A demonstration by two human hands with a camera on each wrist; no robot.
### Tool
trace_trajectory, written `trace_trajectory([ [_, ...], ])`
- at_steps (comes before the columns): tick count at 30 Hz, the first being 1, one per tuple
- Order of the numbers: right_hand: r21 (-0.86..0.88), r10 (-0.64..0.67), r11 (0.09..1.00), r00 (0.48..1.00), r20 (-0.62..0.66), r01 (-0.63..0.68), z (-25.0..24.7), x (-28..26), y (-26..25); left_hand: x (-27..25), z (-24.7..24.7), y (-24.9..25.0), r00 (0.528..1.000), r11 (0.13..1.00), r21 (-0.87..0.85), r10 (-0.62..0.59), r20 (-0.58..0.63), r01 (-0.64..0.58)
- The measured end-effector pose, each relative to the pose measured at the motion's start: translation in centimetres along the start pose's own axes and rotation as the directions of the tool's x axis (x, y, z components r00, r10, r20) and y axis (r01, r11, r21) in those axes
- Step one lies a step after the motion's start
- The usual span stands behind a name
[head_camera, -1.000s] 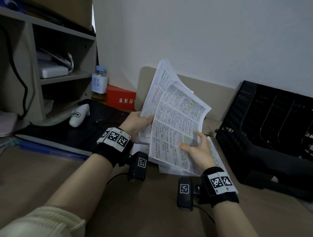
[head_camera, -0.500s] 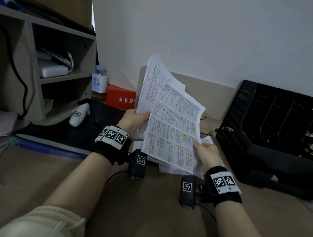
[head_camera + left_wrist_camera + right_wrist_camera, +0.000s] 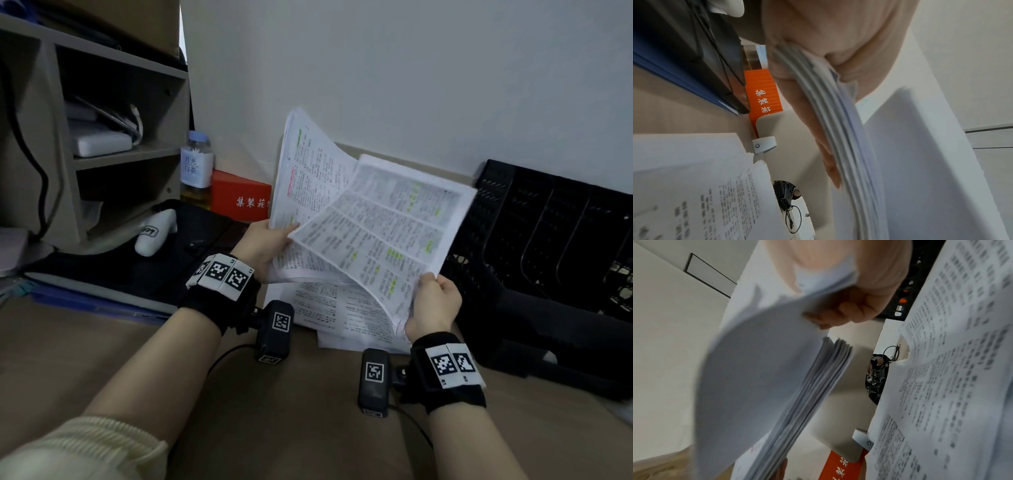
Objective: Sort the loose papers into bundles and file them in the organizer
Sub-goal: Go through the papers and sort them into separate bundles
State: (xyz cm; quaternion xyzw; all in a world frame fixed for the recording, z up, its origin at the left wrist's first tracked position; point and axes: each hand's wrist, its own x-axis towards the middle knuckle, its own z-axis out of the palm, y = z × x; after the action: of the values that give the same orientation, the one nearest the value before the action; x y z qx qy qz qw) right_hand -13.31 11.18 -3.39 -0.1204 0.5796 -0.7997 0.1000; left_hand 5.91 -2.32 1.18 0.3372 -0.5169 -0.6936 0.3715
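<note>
My left hand [image 3: 263, 248] grips a thick stack of printed papers [image 3: 310, 178] upright above the desk, thumb on the front, fingers behind [image 3: 830, 162]. My right hand [image 3: 432, 301] pinches the lower right corner of a thinner bundle [image 3: 387, 233] with green highlights, swung out to the right of the stack; its curled fingers [image 3: 840, 313] show under the sheet. More loose papers [image 3: 335, 311] lie flat on the desk below both hands. The black mesh organizer [image 3: 548, 240] stands at the right, its slots facing me.
A red box [image 3: 239, 202] and a labelled bottle [image 3: 197, 164] stand against the wall at the left. A shelf unit [image 3: 102, 137] fills the far left, with a black mat [image 3: 120, 263] and a white device [image 3: 156, 233] in front. A dark cloth [image 3: 555, 329] lies before the organizer.
The right hand has shifted from lying flat on the front sheets to pinching their corner, and has pulled that bundle to the right, away from the stack in the left hand.
</note>
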Motion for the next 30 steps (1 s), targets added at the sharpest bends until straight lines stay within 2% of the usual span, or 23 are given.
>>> trace_trajectory([
  [3,0.046,0.045,0.998,0.999,-0.019,-0.044,0.3,-0.1,0.1,0.1,0.2,-0.1,0.999,0.999,0.002,-0.036,0.009,0.036],
  [5,0.055,0.097,0.994,0.995,0.029,-0.099,0.3,-0.4,0.0,0.2,0.3,-0.1,0.999,0.999,-0.020,-0.048,0.015,0.048],
  [7,-0.008,0.122,0.992,0.987,0.107,-0.122,0.3,-0.7,-0.3,0.2,0.4,-0.2,0.999,0.998,-0.033,-0.045,0.017,0.046],
  [11,-0.134,0.108,0.988,0.963,0.245,-0.076,0.7,-1.5,-0.5,0.2,0.5,-0.3,0.999,0.997,-0.063,-0.038,0.023,0.039],
  [13,-0.156,0.096,0.986,0.959,0.266,-0.055,1.0,-2.0,-0.4,0.1,0.6,-0.3,0.999,0.997,-0.067,-0.036,0.028,0.038],
  [17,-0.127,0.090,0.990,0.962,0.259,-0.058,1.3,-2.4,-0.3,0.1,0.6,-0.2,0.999,0.997,-0.075,0.007,0.038,-0.004],
  [22,-0.040,0.184,0.983,0.922,0.341,-0.181,1.5,-3.0,-0.7,-0.1,0.7,-0.1,0.996,0.997,-0.059,0.045,0.075,-0.040],
  [30,0.046,0.039,0.997,0.939,0.341,-0.058,1.7,-3.3,-0.9,-0.2,0.9,0.0,0.993,0.995,-0.026,0.100,0.058,-0.098],
])
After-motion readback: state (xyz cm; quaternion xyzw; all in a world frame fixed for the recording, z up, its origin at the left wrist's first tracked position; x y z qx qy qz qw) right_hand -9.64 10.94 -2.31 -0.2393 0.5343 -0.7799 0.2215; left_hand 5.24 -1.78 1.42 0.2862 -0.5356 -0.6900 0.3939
